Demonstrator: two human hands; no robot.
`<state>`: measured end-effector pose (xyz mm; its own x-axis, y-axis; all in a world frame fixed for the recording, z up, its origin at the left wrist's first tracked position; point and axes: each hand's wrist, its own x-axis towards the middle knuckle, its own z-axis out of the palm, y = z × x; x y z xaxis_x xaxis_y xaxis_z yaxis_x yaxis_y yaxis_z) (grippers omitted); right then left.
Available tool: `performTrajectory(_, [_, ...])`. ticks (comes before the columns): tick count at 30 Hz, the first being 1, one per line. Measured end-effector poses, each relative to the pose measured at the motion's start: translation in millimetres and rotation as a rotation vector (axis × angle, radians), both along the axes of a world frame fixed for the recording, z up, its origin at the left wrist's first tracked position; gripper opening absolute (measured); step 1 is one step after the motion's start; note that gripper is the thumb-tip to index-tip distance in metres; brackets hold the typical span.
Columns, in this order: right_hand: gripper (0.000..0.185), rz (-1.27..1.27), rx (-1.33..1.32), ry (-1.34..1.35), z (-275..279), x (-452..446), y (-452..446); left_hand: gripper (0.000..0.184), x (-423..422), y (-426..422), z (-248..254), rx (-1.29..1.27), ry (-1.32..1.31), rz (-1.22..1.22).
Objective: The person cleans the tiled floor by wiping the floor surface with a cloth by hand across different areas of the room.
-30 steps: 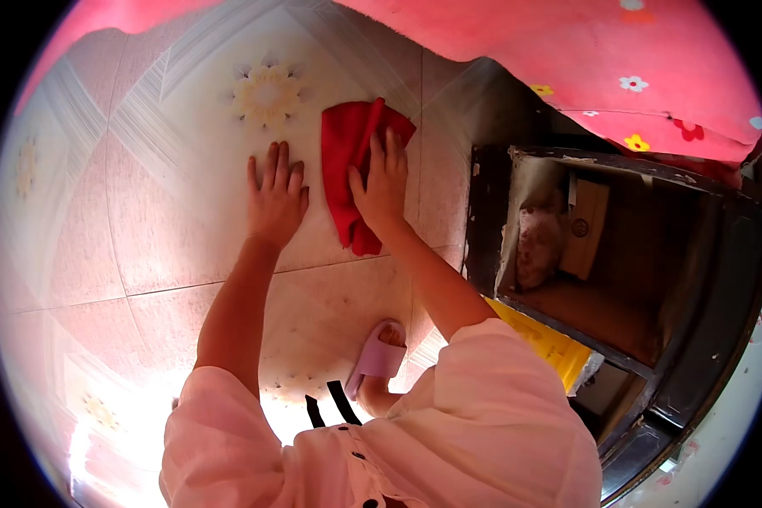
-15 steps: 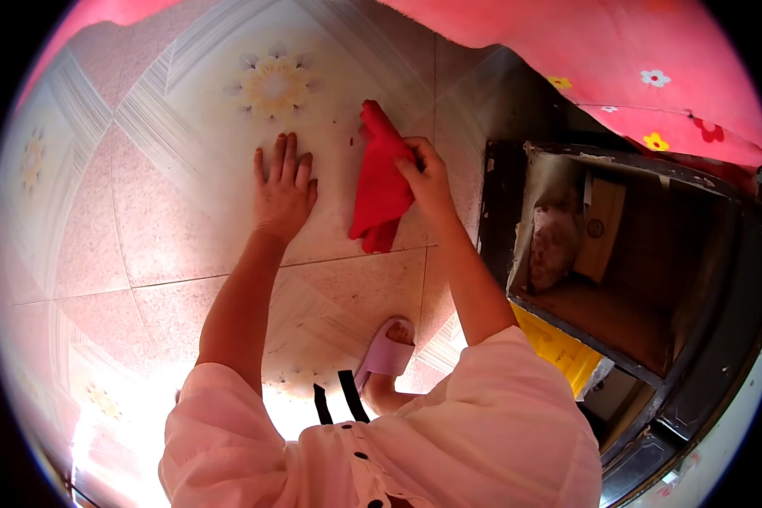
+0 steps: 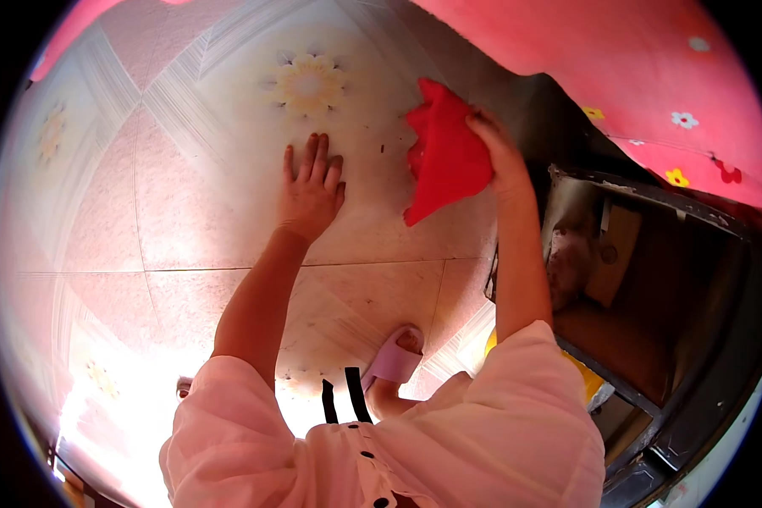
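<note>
So your right hand [image 3: 501, 157] has the red cloth [image 3: 455, 152] by its edge on the cabinet side, grip closed on the fabric and the rest hanging off toward your left. The left hand [image 3: 310, 201] isn't gripping anything: palm down on the floor [image 3: 195, 224], fingers a bit apart. The cloth is out in front of you, to the right of that hand, with the dark cabinet [image 3: 711, 339] nearby and the pink sheet [image 3: 567, 51] beyond it. Can't tell if its lower corner touches the floor or is just above it. Handling-wise, I'd say it's super light and floppy, nothing fragile about it, and it creases wherever you pinch. It probably won't push along well from one edge, since the loose part just folds up on itself. A fingertip pinch seems fine for lifting, but for keeping it flat I'd spread your palm over the middle. It doesn't look slippery in the fingers, though the floor looks smooth, so it might slide pretty easily. Watch the loose corners too, imo, they could drag over that little dark bit [image 3: 382, 148] between your hands.
</note>
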<state>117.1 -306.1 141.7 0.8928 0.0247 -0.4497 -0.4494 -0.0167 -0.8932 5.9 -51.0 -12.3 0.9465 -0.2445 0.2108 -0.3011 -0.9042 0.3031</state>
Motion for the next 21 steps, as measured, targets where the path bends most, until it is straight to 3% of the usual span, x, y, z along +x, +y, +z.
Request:
performTrajectory(2, [0.019,0.068,0.013,-0.014,4.3,19.1,-3.9,0.042,-0.9,0.0,-0.9,-0.002,-0.004,0.005])
performTrajectory(5, [0.05,0.217,-0.242,-0.024,5.9,47.0,-8.4,0.042,-0.5,0.0,-0.1,0.0,0.001,0.003])
performTrajectory(12, [0.059,0.46,-0.434,-0.066,-23.0,117.6,-14.1,0.043,0.1,-0.5,2.3,-0.009,0.011,0.003])
performTrajectory(15, [0.059,0.428,-0.564,-0.204,-62.6,157.1,-20.3,0.041,1.6,-0.5,6.2,-0.027,0.006,0.006])
performTrajectory(20, [0.047,0.323,-1.054,-1.01,-120.1,183.6,-10.8,0.04,1.8,0.9,6.5,-0.032,-0.006,0.013])
performTrajectory(21, [0.045,0.373,-1.07,-0.92,-120.3,173.3,-1.3,0.04,2.1,0.7,6.6,-0.04,-0.002,0.013])
